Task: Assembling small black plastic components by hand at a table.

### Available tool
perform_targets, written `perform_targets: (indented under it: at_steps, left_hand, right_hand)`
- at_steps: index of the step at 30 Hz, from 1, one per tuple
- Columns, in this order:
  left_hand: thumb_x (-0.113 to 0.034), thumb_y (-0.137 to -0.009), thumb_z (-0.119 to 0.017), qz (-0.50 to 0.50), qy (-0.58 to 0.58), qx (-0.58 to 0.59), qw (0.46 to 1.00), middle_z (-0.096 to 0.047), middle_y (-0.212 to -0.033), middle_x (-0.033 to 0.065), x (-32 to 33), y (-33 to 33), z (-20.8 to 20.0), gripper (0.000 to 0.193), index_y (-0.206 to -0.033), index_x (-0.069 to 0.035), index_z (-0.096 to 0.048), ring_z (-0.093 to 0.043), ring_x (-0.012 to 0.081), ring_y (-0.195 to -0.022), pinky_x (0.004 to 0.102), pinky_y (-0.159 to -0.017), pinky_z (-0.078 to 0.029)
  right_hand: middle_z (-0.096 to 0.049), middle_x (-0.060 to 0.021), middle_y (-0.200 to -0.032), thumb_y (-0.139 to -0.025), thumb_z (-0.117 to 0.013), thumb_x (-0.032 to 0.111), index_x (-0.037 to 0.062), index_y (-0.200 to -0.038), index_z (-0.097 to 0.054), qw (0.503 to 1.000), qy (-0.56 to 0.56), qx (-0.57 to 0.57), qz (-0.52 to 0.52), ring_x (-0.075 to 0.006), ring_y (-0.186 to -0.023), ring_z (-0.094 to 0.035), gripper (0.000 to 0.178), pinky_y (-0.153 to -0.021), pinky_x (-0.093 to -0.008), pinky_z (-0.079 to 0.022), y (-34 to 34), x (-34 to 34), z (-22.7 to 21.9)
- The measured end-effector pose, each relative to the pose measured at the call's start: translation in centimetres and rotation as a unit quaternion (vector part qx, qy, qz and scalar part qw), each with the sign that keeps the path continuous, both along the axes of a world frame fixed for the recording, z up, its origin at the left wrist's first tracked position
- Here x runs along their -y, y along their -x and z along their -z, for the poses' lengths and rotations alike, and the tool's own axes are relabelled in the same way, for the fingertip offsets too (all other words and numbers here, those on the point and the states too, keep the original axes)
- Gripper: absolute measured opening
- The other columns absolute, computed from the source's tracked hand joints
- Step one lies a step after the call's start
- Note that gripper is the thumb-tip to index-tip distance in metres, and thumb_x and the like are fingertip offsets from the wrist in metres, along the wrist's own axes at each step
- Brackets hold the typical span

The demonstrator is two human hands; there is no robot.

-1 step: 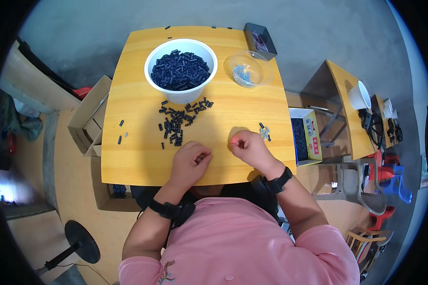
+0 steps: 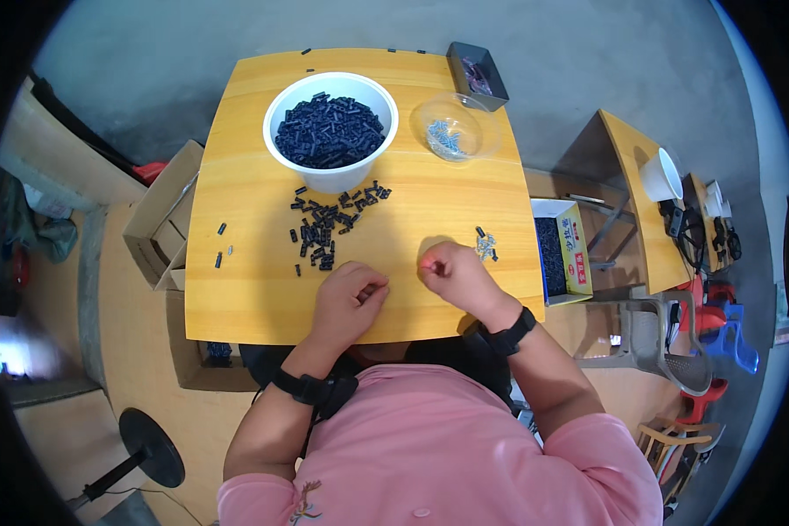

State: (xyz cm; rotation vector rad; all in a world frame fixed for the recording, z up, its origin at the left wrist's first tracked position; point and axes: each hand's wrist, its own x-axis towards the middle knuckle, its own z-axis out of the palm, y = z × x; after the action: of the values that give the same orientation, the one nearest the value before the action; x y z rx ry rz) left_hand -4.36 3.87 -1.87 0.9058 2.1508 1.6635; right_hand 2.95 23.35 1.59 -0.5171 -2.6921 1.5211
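My left hand (image 2: 349, 300) is curled near the front edge of the table, its fingers closed; whatever lies inside them is hidden. To its right, my right hand (image 2: 454, 277) pinches with thumb and forefinger, and anything between the tips is too small to name. Just beyond the left hand spreads a loose pile of small black cylindrical parts (image 2: 324, 219). Beside the right hand lies a little heap of small silvery pieces (image 2: 486, 246), with a couple of black parts by it. A white tub (image 2: 331, 179) full of the same black parts stands behind the pile.
A clear plastic bowl (image 2: 480, 145) holding small silvery pieces and a dark rectangular bin (image 2: 500, 99) stand at the table's far right. On the floor are cardboard boxes (image 2: 153, 250) at left and a yellow-white carton (image 2: 577, 254) of black parts at right, near a grey chair (image 2: 640, 329).
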Motion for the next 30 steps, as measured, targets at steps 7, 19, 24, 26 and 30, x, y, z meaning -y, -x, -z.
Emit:
perform_targets:
  at_steps: [7, 19, 24, 26, 30]
  left_hand:
    - [-0.001, -0.077, -0.070, 0.009, -0.022, 0.042, 0.999, -0.060, -0.083, 0.0061, 0.1, 0.6, 0.0, 0.008, -0.084, -0.001, -0.066, -0.058, 0.0110, -0.065, 0.0223, -0.058, -0.047]
    - [-0.001, -0.076, -0.069, -0.012, -0.018, 0.018, 1.000, -0.059, -0.080, 0.0061, 0.3, 1.0, -0.1, 0.007, -0.082, -0.001, -0.065, -0.058, 0.0119, -0.064, 0.0225, -0.058, -0.048]
    - [-0.002, -0.077, -0.070, -0.011, -0.026, 0.027, 0.999, -0.060, -0.083, 0.0059, 0.5, 0.8, 0.1, 0.009, -0.084, -0.002, -0.066, -0.058, 0.0122, -0.069, 0.0226, -0.060, -0.047]
    - [-0.003, -0.077, -0.071, -0.007, -0.018, 0.031, 0.999, -0.060, -0.085, 0.0058, 0.6, 0.8, 0.0, 0.010, -0.085, -0.002, -0.066, -0.058, 0.0126, -0.072, 0.0226, -0.062, -0.046]
    - [-0.003, -0.078, -0.070, -0.022, -0.039, 0.058, 0.997, -0.061, -0.087, 0.0060, 0.5, 0.7, -0.1, 0.011, -0.089, -0.002, -0.067, -0.058, 0.0123, -0.074, 0.0225, -0.064, -0.047]
  right_hand:
    - [-0.061, -0.0205, -0.073, -0.077, -0.061, 0.005, -0.0011, -0.078, -0.064, 0.988, -0.131, -0.050, -0.060, -0.0384, -0.073, -0.060, 0.007, -0.066, -0.0424, -0.049, 0.8, -0.8, 0.1]
    - [-0.059, -0.0169, -0.074, -0.078, -0.067, 0.003, -0.0006, -0.083, -0.064, 0.983, -0.157, -0.077, -0.062, -0.0310, -0.066, -0.060, 0.008, -0.060, -0.0355, -0.048, -0.3, 0.2, 0.0]
    - [-0.060, -0.0191, -0.079, -0.077, -0.065, 0.004, -0.0012, -0.078, -0.061, 0.955, -0.270, -0.085, -0.088, -0.0357, -0.073, -0.060, 0.006, -0.064, -0.0394, -0.049, -0.1, 0.6, 0.0]
    - [-0.059, -0.0191, -0.076, -0.076, -0.064, 0.003, -0.0013, -0.074, -0.058, 0.957, -0.262, -0.095, -0.080, -0.0368, -0.073, -0.059, 0.007, -0.065, -0.0406, -0.049, 0.0, 0.9, -0.1]
    - [-0.058, -0.0147, -0.068, -0.075, -0.064, 0.001, -0.0024, -0.073, -0.058, 0.987, -0.133, -0.081, -0.049, -0.0286, -0.066, -0.059, 0.007, -0.061, -0.0349, -0.049, -0.4, 1.0, -0.2]
